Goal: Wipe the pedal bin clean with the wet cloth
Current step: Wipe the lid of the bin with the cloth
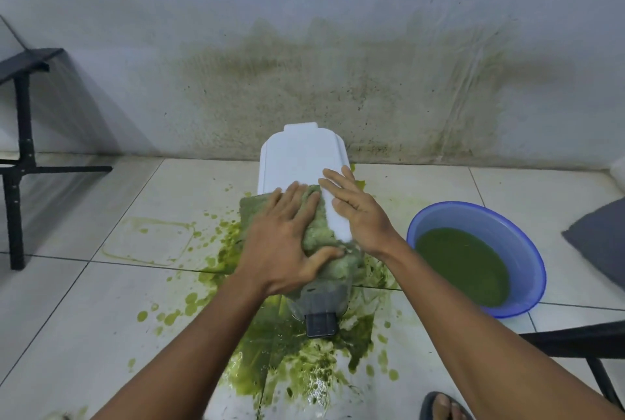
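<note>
The bin (301, 155) stands on the floor (84, 301) close to the wall (304, 47), in a green puddle (291, 345). Its white lid is shut and its dark pedal (321, 324) sticks out at the bottom. The left hand (287, 243) lies flat on the wet cloth (319, 233) and presses it on the front of the bin. Its fingers are spread wide and the thumb pushes into the side of the cloth. The right hand (355, 210) rests flat on the right edge of the lid, fingers straight, holding nothing. A blue bowl (490, 220) of green water (463, 264) sits on the floor just right of the bin.
</note>
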### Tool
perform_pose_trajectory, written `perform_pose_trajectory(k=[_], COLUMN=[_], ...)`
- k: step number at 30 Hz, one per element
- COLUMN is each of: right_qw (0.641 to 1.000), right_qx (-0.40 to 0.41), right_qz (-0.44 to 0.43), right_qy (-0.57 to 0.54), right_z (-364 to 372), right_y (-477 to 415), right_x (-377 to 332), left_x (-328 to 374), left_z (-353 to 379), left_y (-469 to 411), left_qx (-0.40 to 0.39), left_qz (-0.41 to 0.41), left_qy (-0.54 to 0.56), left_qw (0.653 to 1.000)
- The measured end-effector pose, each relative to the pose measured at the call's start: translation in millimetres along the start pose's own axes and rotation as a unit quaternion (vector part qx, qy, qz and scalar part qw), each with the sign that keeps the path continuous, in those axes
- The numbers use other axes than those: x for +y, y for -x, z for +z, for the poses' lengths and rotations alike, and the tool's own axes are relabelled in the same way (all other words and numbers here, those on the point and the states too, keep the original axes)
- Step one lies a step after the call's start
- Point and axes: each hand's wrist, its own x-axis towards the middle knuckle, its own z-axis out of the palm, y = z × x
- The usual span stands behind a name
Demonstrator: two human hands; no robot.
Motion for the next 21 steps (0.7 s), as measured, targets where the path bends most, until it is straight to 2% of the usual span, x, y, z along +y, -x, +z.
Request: perform_pose_trajectory(k=[3, 6, 8, 10, 14, 16, 18, 20, 21], right_qw=[1.000, 1.000, 1.000, 1.000, 0.996, 0.982, 0.960, 0.942, 0.933], right_qx=[0.000, -0.001, 0.012, 0.023, 0.047, 0.079, 0.143, 0.224, 0.260], right_qz=[-0.005, -0.009, -0.009, -0.009, -0.025, -0.038, -0.005, 0.032, 0.025], right_qy=[0.006, 0.003, 0.008, 0.019, 0.071, 0.168, 0.239, 0.246, 0.249], right_z=[-2.5, -1.7, 0.1, 1.4, 4.8, 9.5, 24.6, 50.7, 64.1], right_y=[0.2, 0.2, 0.7, 1.1, 2.6, 5.8, 13.8, 26.2, 31.7], right_x=[-0.5, 2.4, 3.8, 3.5, -2.7, -8.0, -16.9, -25.9, -26.4], left_x=[13.8, -13.3, -34.2, -45.2, -42.0, -42.7, -46.9, -48.6, -47.6], left_z=[-1.3, -8.5, -14.4, -17.4, -8.1, -2.3, 0.2, 0.8, 1.9], left_y=[-11.4, -1.9, -6.5, -31.7, -93.2, -105.7, -113.7, -123.9, -128.5], left_qx=[-0.023, -0.043, -0.069, -0.095, -0.123, -0.128, -0.137, -0.149, -0.151], left_qz=[0.002, 0.019, -0.036, -0.096, -0.147, -0.126, -0.090, -0.046, -0.027], left_qy=[-0.013, 0.051, 0.128, 0.158, 0.070, 0.029, 0.031, 0.026, 0.020], left_qw=[1.000, 0.998, 0.989, 0.978, 0.979, 0.983, 0.986, 0.987, 0.988])
